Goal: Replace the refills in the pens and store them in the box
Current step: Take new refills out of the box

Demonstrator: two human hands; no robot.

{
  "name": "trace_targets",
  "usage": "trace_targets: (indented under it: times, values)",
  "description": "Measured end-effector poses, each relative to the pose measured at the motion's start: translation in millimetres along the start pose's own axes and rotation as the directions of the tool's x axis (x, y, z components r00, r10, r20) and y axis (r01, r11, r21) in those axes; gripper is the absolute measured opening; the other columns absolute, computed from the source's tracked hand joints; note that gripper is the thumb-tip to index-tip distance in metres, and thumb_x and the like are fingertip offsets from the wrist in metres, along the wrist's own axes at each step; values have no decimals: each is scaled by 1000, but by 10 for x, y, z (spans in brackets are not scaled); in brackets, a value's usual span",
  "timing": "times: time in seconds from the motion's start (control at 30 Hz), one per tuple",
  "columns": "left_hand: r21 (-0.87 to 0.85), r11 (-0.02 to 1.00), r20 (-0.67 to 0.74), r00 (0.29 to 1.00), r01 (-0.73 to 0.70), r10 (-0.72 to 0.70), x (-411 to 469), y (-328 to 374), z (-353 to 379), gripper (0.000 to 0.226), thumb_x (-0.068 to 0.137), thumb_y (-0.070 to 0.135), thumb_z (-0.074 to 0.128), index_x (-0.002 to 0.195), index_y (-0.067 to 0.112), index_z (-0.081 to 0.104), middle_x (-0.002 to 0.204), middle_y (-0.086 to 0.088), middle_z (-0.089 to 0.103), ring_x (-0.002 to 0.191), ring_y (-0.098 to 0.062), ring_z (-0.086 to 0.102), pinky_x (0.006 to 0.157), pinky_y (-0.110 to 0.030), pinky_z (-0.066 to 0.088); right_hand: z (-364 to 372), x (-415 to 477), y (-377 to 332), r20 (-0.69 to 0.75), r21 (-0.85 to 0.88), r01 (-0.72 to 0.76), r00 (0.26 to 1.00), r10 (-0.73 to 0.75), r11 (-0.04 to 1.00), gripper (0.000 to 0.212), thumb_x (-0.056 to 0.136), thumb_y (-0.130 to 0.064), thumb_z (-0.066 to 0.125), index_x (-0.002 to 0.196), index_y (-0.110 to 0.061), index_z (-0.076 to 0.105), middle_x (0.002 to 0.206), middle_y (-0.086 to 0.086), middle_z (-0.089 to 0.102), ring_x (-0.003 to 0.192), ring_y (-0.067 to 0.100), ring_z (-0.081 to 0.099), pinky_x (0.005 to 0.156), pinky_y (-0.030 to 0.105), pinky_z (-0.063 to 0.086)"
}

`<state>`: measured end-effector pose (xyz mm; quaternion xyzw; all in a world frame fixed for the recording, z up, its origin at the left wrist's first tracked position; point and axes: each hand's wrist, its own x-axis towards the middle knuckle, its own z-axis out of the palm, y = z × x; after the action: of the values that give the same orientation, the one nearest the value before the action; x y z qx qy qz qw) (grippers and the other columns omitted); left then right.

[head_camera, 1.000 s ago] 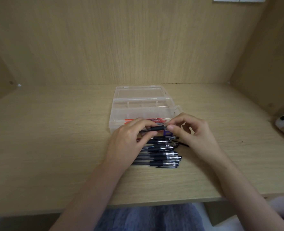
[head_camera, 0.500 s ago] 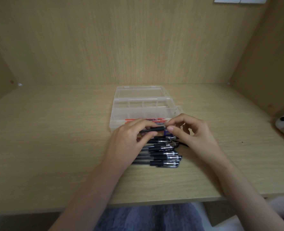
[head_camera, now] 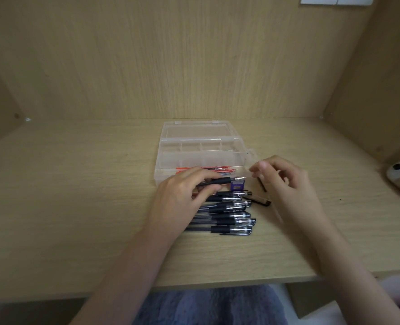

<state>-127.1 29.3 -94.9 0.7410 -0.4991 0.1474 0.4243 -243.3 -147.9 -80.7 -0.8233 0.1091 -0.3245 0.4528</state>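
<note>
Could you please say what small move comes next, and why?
Probably lay the dark pen cap on the wooden desk: the left hand grips the black-gripped pen, tip bare, and the right hand, seemingly pinching the cap, needs freeing to unscrew the barrel.

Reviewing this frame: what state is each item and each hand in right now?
box: open, lid laid flat behind it.
red refills: lying in the box's front compartment.
held pen: uncapped, tip bare, gripped by the left hand.
pens on desk: capped, lying side by side.
right hand: fingers curled, blurred; contents unclear.
</note>
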Motion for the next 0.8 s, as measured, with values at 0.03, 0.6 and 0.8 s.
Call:
trace_targets:
  times: [0.03,0.6,0.8]
  values:
    - [-4,1000,-4,1000,2,-2,2,3,-5,29,86,41,52,102,21,68,93,12,66,84,-2,60,67,-31,54,-43,-22,32,-18,-61,-6,1000,5,998,15,91,-28,58,82,-22,68,74,-11,62,64,0,46,61,19,37]
    - [-24,1000,-12,1000,20,-20,4,10,-5,28,85,43,54,104,27,69,91,13,67,79,-5,63,66,-31,54,-260,-204,-23,13,-218,-96,995,101,971,16,82,-15,70,83,-31,67,79,-8,62,66,-4,50,58,5,34]
    - [-31,999,5,1000,18,-18,3,1,-1,29,86,45,53,103,28,68,91,13,67,79,-5,63,66,-31,54,-159,-145,-72,72,-105,-62,995,70,993,25,80,-14,71,82,-39,68,75,-7,62,60,5,43,55,11,33]
